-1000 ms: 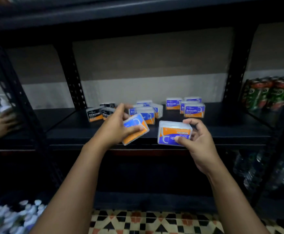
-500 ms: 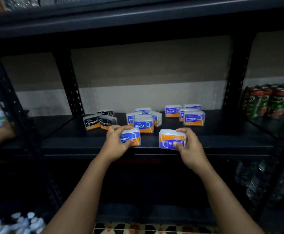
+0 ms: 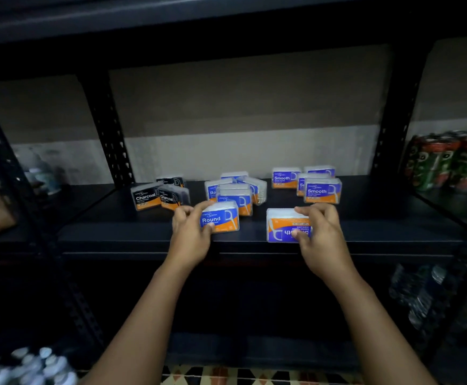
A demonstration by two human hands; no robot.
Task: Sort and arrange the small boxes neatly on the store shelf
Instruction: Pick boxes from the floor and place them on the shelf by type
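Hands' grips (image 3: 192,232) (image 3: 320,232) grasp Round box (image 3: 221,218) and Smooth box (image 3: 286,225); Charcoal boxes (image 3: 158,194) nearby.

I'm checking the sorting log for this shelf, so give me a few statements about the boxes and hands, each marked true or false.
1. The left hand holds a Round box. True.
2. The box in the right hand has its label upside down. True.
3. The Charcoal boxes stand right of the Smooth boxes. False: they stand far left.
4. Both hands are empty. False: each holds a box.
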